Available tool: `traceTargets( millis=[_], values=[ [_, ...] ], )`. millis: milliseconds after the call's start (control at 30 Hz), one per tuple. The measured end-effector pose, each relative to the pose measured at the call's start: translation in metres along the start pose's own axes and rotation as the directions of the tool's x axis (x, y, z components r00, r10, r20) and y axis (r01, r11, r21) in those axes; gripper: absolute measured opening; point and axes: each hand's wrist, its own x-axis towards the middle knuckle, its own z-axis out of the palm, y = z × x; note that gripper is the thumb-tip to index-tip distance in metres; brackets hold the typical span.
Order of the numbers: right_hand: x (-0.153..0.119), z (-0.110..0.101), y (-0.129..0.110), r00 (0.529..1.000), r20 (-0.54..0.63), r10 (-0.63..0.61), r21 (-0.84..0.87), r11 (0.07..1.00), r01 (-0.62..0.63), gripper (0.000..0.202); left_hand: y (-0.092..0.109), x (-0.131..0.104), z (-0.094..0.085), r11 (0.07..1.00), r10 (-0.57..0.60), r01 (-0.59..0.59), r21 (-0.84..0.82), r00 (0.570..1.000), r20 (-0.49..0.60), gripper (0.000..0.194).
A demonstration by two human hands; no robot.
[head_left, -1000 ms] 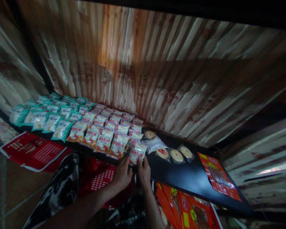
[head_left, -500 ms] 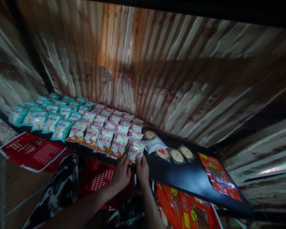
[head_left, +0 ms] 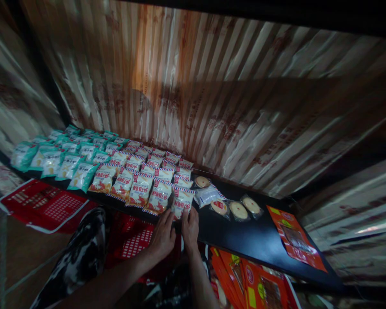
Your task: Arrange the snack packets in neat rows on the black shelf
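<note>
A white-and-orange snack bag (head_left: pixel 182 201) with red lettering and a striped top edge stands at the right end of the front row. My right hand (head_left: pixel 190 227) is closed on its lower right side, the fingertips over the front. My left hand (head_left: pixel 163 235) is at its lower left corner, fingers stretched forward and thumb apart. Just left stands a matching snack bag (head_left: pixel 161 195), close to my left fingertips. Several more such bags fill the rows behind and to the left. Both hands are at the front edge of the black shelf (head_left: pixel 234 238).
Teal snack bags (head_left: pixel 71 165) stand at the left. Right of the rows are a snack bag lying flat (head_left: pixel 209 195), round wrapped pastries (head_left: pixel 238 210) and an orange packet (head_left: pixel 297 240). Below are red baskets (head_left: pixel 45 204) and more orange packets (head_left: pixel 260 283). Corrugated sheeting (head_left: pixel 193 86) backs the shelf.
My right hand has shifted slightly left, and the snack bag's lower part has moved a little left with it. My left hand has barely moved.
</note>
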Motion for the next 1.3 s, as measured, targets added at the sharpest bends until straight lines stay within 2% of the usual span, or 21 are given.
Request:
traceTargets(
  millis=[100,400,600,800,1133,1300],
  values=[
    [-0.001,0.0,-0.002,0.999,0.039,0.036,0.02,0.999,-0.037,0.056,-0.001,0.0,0.0,1.0,0.003,-0.003,-0.001,1.0,-0.004,0.053],
    [-0.002,-0.001,-0.012,0.997,0.038,0.073,0.079,0.994,-0.076,0.063,-0.001,-0.001,-0.003,1.0,-0.004,0.005,-0.018,0.998,0.055,0.055],
    [-0.001,0.002,-0.013,0.996,0.037,0.084,0.066,0.994,-0.086,0.065,-0.002,-0.003,-0.003,0.997,0.076,-0.077,0.001,0.996,0.049,0.058],
    [-0.003,0.004,-0.016,0.989,0.051,0.139,0.051,0.989,-0.141,0.067,-0.003,-0.002,-0.004,0.996,0.089,-0.09,0.019,0.995,0.033,0.058],
    [0.0,0.002,-0.016,0.99,0.032,0.137,0.044,0.989,-0.138,0.07,-0.003,-0.001,-0.005,0.996,0.08,-0.082,0.038,0.995,0.056,0.055],
    [-0.001,0.004,-0.015,0.991,0.048,0.125,0.03,0.992,-0.126,0.069,-0.005,0.0,-0.006,0.987,0.146,-0.143,0.071,0.989,-0.035,0.056]
  ],
)
